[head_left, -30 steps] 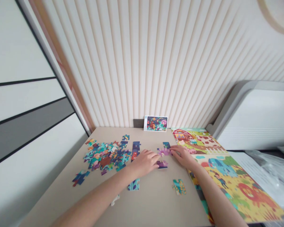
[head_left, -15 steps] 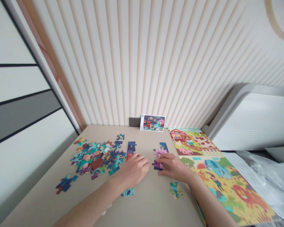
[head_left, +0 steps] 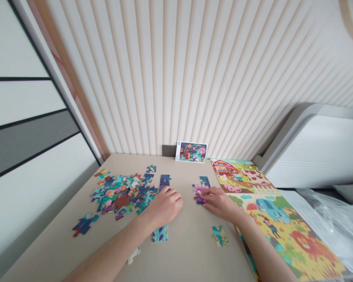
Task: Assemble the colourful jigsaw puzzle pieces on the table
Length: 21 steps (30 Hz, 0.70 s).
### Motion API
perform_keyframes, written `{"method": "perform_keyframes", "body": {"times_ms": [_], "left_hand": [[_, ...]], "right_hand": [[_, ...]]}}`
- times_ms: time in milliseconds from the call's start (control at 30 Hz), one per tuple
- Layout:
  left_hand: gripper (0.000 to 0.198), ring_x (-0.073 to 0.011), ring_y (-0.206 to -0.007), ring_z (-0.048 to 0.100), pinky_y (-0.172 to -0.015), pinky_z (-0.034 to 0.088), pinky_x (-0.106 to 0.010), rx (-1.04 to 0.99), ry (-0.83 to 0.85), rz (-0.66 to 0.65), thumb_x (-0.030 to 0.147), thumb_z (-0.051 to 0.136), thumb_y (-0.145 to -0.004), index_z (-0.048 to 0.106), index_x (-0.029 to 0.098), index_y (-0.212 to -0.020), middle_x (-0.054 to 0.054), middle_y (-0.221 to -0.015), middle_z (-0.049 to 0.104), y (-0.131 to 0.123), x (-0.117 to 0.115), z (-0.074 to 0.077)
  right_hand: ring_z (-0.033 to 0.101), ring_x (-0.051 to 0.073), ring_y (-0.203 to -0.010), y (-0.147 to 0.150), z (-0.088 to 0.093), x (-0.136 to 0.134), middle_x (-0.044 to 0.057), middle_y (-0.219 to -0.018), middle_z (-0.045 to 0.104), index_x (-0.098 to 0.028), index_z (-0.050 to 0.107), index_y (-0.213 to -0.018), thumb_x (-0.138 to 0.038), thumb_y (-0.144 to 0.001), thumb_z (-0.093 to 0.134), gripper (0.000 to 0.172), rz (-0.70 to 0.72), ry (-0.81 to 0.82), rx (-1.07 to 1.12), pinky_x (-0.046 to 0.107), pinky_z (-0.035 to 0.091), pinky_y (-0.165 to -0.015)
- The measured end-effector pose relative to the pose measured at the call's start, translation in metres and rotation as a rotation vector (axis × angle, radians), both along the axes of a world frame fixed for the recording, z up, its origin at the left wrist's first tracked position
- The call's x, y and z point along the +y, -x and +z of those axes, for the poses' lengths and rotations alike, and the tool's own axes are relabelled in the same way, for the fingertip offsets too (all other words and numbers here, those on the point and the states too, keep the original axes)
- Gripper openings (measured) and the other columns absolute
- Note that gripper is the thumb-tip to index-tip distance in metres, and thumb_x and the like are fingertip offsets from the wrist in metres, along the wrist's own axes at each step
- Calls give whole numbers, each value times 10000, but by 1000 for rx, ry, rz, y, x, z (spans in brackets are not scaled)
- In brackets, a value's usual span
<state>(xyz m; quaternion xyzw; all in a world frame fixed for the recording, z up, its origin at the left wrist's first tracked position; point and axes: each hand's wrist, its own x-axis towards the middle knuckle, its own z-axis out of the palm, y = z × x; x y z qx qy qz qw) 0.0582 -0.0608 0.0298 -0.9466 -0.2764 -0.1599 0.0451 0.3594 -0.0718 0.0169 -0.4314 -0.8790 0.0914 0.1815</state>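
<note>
My right hand (head_left: 220, 201) has its fingertips on a purple puzzle piece (head_left: 199, 199), which lies against a pinkish-purple piece (head_left: 197, 188) on the table. Above these sits a dark blue piece (head_left: 204, 181). My left hand (head_left: 166, 204) rests over a column of puzzle pieces, its fingers curled; whatever is under them is hidden. From behind it show a dark blue piece (head_left: 165, 180) at the top and a teal piece (head_left: 160, 234) at the bottom. A teal and yellow piece (head_left: 220, 236) lies apart, nearer me than my right hand.
A heap of mixed puzzle pieces (head_left: 120, 194) spreads over the table's left side, with a few joined blue pieces (head_left: 85, 224) in front. A picture card (head_left: 191, 152) leans on the wall. Two finished-looking picture boards, farm (head_left: 238, 176) and animals (head_left: 282, 231), lie right.
My right hand has pushed the purple piece away from me, up against the pinkish-purple one. My left hand stays over its column. The view has shifted slightly.
</note>
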Motion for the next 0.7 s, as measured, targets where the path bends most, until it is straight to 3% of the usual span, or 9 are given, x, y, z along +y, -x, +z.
{"method": "perform_keyframes", "body": {"times_ms": [467,600,700], "left_hand": [[154,-211,-940,618,-920,386,-391,17,5,-20,210,533,-996,653,190,-901,-56,-895,682,-2,-2,-3],[119,-213,-992,624,-945,388,-385,-1,44,-25,248,553,-997,649,198,-1045,-56,-996,692,-3,-4,0],[236,-213,-1068,621,-988,378,-380,-29,74,-52,295,590,-986,609,210,-1206,-58,-1133,686,-5,-5,0]], "right_hand": [[631,240,-1116,3,5,-5,65,-1229,673,-320,716,-1226,-334,-1009,551,273,29,-28,-87,385,495,-985],[633,240,-1114,6,9,-6,61,-1230,675,-331,710,-1237,-341,-1015,540,280,28,-21,-109,378,501,-969],[642,237,-1104,7,11,-6,62,-1226,682,-329,710,-1239,-335,-1012,547,279,26,-37,-103,380,495,-980]]}}
